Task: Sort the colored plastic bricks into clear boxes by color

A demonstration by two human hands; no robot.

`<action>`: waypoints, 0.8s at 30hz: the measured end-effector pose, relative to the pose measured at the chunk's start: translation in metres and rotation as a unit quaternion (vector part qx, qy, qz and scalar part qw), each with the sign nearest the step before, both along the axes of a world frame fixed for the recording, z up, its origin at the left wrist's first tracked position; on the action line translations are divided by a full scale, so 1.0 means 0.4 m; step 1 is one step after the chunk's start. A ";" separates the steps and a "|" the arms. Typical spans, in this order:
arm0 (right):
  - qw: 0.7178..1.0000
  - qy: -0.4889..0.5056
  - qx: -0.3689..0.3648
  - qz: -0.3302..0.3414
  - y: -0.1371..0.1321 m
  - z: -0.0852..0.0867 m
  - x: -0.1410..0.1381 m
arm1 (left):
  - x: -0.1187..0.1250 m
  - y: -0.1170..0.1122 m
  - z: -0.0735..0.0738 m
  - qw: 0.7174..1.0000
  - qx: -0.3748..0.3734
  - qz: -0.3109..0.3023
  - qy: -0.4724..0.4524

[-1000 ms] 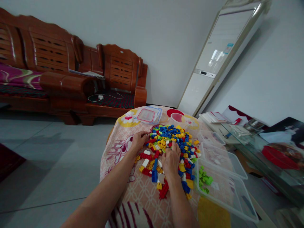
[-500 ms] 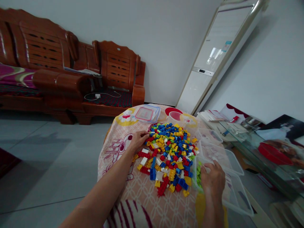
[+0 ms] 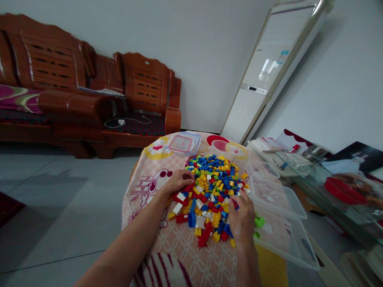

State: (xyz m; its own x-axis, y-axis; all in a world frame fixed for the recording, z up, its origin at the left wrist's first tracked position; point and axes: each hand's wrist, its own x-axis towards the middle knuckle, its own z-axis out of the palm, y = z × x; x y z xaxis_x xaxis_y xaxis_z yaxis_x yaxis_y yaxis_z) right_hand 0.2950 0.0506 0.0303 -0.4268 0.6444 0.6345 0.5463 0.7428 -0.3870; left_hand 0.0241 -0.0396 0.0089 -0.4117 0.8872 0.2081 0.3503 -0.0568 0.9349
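A heap of small plastic toy bricks (image 3: 209,187) in blue, yellow, red, white and green lies on the cloth-covered table (image 3: 179,247). At the heap's left edge is my left hand (image 3: 179,180), its fingers bent together over red and yellow bricks; whatever is between the fingertips is hidden. My right hand (image 3: 243,213) is over the right side of the heap, thumb and forefinger apart, with blue and red bricks between them. Just right of it, light green bricks (image 3: 259,221) lie in a clear plastic box (image 3: 296,243), partly hidden by the hand.
More clear boxes (image 3: 281,195) stand along the table's right side. Flat lids (image 3: 181,144) with red and blue rims lie at the far edge. A glass-topped table (image 3: 323,195) with papers and a red bowl (image 3: 344,191) stands to the right. Wooden seats (image 3: 143,87) are behind.
My right hand has moved left, from above the box with green bricks to the heap. My left hand has shifted slightly right and toward me along the heap's edge.
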 end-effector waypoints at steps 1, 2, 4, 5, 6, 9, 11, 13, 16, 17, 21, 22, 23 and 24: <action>1.000 -0.003 -0.004 0.018 -0.008 0.000 -0.019 | -0.001 0.000 0.000 1.000 0.010 0.019 0.003; 0.999 -0.007 -0.006 0.038 -0.016 0.000 -0.041 | -0.003 0.001 -0.001 0.999 0.021 0.045 0.004; 0.997 -0.024 -0.009 0.078 -0.028 -0.001 -0.088 | -0.010 0.003 -0.006 0.994 0.032 0.107 -0.009; 0.995 -0.036 -0.009 0.098 -0.032 -0.002 -0.113 | -0.015 0.004 -0.010 0.990 0.029 0.136 -0.020; 0.992 -0.050 -0.008 0.115 -0.036 -0.002 -0.139 | -0.020 0.005 -0.015 0.986 0.025 0.163 -0.030; 0.984 -0.089 -0.003 0.151 -0.040 -0.001 -0.212 | -0.035 0.008 -0.030 0.973 0.025 0.224 -0.041; 0.980 -0.113 0.003 0.164 -0.038 0.001 -0.255 | -0.043 0.010 -0.037 0.970 0.032 0.239 -0.036; 0.975 -0.147 0.004 0.166 -0.032 0.001 -0.292 | -0.048 0.011 -0.041 0.969 0.035 0.241 -0.030; 0.967 -0.209 -0.003 0.148 -0.021 -0.005 -0.332 | -0.052 0.013 -0.047 0.968 0.037 0.246 -0.032; 0.964 -0.224 -0.006 0.142 -0.018 -0.008 -0.340 | -0.054 0.014 -0.050 0.968 0.039 0.247 -0.036; 0.963 -0.225 -0.013 0.146 -0.017 -0.016 -0.345 | -0.057 0.018 -0.059 0.967 0.043 0.244 -0.054; 0.966 -0.212 -0.015 0.150 -0.020 -0.016 -0.339 | -0.058 0.019 -0.060 0.968 0.044 0.242 -0.057; 0.969 -0.196 -0.016 0.152 -0.023 -0.016 -0.331 | -0.058 0.019 -0.060 0.967 0.045 0.242 -0.057; 0.972 -0.176 -0.018 0.153 -0.027 -0.015 -0.321 | -0.057 0.019 -0.060 0.968 0.046 0.242 -0.055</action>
